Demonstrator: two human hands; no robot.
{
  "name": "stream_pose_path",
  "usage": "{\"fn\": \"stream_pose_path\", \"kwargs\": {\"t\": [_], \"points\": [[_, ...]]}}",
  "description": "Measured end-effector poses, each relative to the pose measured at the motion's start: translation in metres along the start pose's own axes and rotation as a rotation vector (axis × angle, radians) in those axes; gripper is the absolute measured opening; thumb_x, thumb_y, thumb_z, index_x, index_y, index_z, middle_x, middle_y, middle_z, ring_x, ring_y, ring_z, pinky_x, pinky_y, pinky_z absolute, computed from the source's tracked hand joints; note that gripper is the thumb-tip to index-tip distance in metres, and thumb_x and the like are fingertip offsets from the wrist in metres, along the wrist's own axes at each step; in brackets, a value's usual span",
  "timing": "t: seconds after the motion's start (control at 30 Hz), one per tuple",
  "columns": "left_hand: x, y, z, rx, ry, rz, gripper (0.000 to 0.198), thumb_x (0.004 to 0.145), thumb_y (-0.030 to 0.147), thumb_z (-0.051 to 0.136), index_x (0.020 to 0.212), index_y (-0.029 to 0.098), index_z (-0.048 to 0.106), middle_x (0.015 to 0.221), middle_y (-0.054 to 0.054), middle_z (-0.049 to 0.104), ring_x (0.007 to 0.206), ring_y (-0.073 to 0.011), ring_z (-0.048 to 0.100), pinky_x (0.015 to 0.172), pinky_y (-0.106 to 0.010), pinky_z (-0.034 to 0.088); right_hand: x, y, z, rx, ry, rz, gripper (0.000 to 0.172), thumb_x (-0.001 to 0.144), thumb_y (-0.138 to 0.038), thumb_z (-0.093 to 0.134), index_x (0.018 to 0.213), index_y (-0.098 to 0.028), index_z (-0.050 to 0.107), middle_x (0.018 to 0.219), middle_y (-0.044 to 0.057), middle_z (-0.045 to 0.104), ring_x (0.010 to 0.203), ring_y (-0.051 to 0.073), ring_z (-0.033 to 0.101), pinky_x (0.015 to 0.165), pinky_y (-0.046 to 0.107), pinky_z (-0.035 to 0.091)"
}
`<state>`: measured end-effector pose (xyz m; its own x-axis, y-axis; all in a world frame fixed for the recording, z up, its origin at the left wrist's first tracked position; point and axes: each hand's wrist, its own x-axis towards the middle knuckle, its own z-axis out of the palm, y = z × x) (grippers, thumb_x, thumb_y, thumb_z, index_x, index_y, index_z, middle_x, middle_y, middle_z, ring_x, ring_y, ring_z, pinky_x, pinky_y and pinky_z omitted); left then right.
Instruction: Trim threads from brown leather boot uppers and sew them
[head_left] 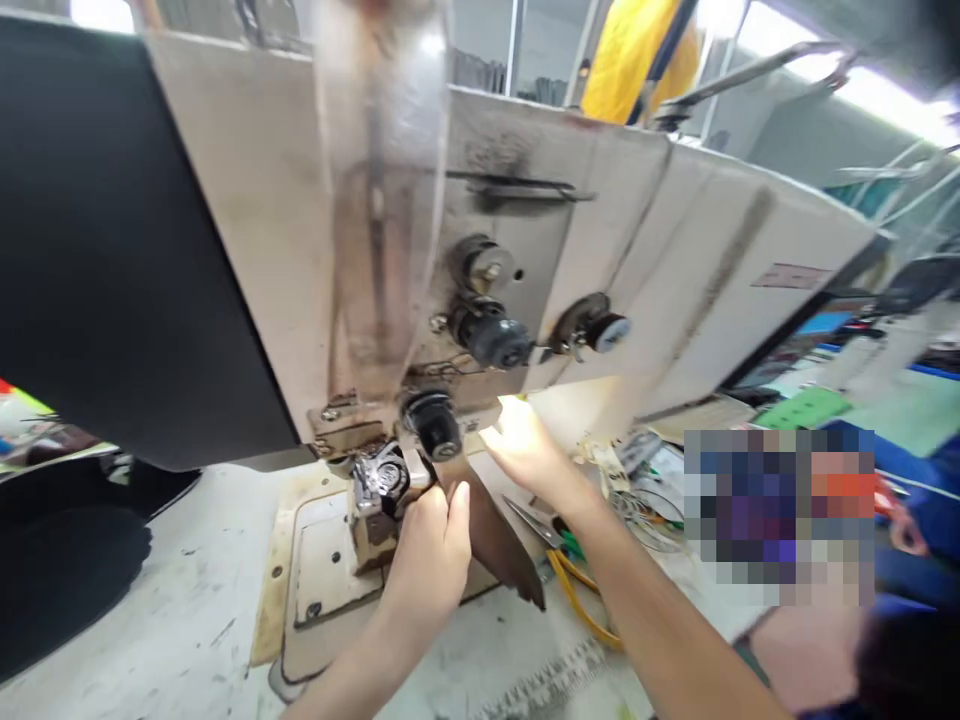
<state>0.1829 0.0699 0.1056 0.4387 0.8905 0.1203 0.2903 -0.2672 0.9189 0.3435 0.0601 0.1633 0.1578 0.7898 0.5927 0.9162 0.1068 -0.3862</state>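
Observation:
A cream industrial sewing machine fills the middle of the head view, with its presser foot low at centre. My left hand is closed on the near edge of a dark brown piece of material right at the presser foot. My right hand reaches behind the piece under the machine's lamp glare; its fingers look stretched toward the machine, partly washed out by light.
Yellow-handled snips lie on the white table right of the piece. A black panel stands at left. A person in yellow is behind the machine. Cluttered workstations sit at right.

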Motion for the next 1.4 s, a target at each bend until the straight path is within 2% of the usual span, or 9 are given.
{"fn": "stream_pose_path", "kwargs": {"t": [0.1,0.17,0.3,0.53,0.67,0.8,1.03,1.3,1.4], "points": [[0.001,-0.005,0.015,-0.069,-0.089,0.035,0.035,0.092,0.046,0.042,0.091,0.018,0.063,0.101,-0.014,0.071,0.099,-0.0318,0.063,0.094,-0.044,0.044,-0.053,0.025,-0.043,-0.135,-0.108,0.2,0.028,0.1,-0.027,0.044,0.108,-0.022,0.07,0.099,0.004,0.075,0.092,0.02,0.069,0.081,0.031,0.05],[-0.003,-0.01,0.018,-0.121,-0.121,0.053,0.039,0.093,0.048,0.043,0.099,0.017,0.065,0.108,-0.013,0.072,0.104,-0.0306,0.063,0.095,-0.041,0.045,-0.103,0.038,-0.056,-0.232,-0.235,0.339,0.019,0.091,-0.02,0.054,0.082,-0.021,0.071,0.073,0.002,0.072,0.07,0.021,0.069,0.065,0.03,0.048],[-0.006,-0.01,0.02,-0.15,-0.094,0.073,0.039,0.092,0.049,0.046,0.096,0.016,0.066,0.1,-0.011,0.074,0.101,-0.0304,0.065,0.089,-0.038,0.048,-0.177,0.061,-0.035,-0.371,-0.348,0.518,0.033,0.068,0.002,0.057,0.092,-0.016,0.072,0.091,0.01,0.075,0.089,0.027,0.072,0.073,0.032,0.051],[-0.004,0.003,0.028,-0.067,0.0,0.108,0.031,0.091,0.046,0.044,0.087,0.018,0.058,0.097,-0.012,0.07,0.099,-0.0312,0.063,0.092,-0.043,0.045,-0.198,0.077,-0.043,-0.415,-0.31,0.624,0.022,0.081,-0.012,0.053,0.099,-0.016,0.066,0.095,0.012,0.072,0.091,0.032,0.071,0.076,0.04,0.052],[-0.014,-0.003,0.034,-0.097,0.008,0.114,0.036,0.093,0.045,0.041,0.098,0.016,0.061,0.109,-0.014,0.07,0.106,-0.0301,0.062,0.098,-0.043,0.044,-0.218,0.089,-0.06,-0.341,-0.146,0.419,0.016,0.086,-0.025,0.056,0.098,-0.023,0.066,0.094,0.007,0.074,0.086,0.027,0.073,0.072,0.035,0.054],[-0.017,-0.009,0.041,-0.12,0.001,0.118,0.043,0.094,0.045,0.039,0.111,0.014,0.063,0.12,-0.017,0.069,0.114,-0.0303,0.062,0.103,-0.044,0.044,-0.206,0.072,-0.052,-0.233,0.065,0.132,0.02,0.09,-0.034,0.057,0.105,-0.024,0.066,0.102,0.007,0.074,0.086,0.024,0.073,0.066,0.03,0.055],[-0.016,-0.006,0.036,-0.059,-0.013,0.118,0.046,0.095,0.042,0.039,0.122,0.013,0.062,0.132,-0.018,0.065,0.125,-0.0319,0.058,0.108,-0.047,0.042,-0.135,0.007,-0.039,0.023,-0.16,0.203,0.02,0.091,-0.041,0.059,0.098,-0.025,0.067,0.09,0.003,0.073,0.083,0.022,0.068,0.072,0.029,0.048],[-0.013,-0.008,0.028,0.138,-0.02,0.197,0.048,0.097,0.037,0.036,0.128,0.012,0.063,0.133,-0.02,0.064,0.127,-0.0331,0.056,0.113,-0.051,0.039,-0.123,0.02,-0.019,0.221,-0.202,0.24,0.03,0.092,-0.041,0.055,0.07,-0.021,0.055,0.058,-0.005,0.055,0.055,0.012,0.045,0.052,0.023,0.034],[-0.012,-0.003,0.025,0.241,-0.033,0.265,0.048,0.095,0.031,0.04,0.133,0.011,0.061,0.149,-0.02,0.049,0.145,-0.0322,0.036,0.123,-0.052,0.025,-0.123,0.025,-0.017,0.22,-0.151,0.26,0.037,0.093,-0.047,0.054,0.067,-0.021,0.047,0.055,-0.006,0.047,0.053,0.012,0.041,0.05,0.023,0.032]]}}
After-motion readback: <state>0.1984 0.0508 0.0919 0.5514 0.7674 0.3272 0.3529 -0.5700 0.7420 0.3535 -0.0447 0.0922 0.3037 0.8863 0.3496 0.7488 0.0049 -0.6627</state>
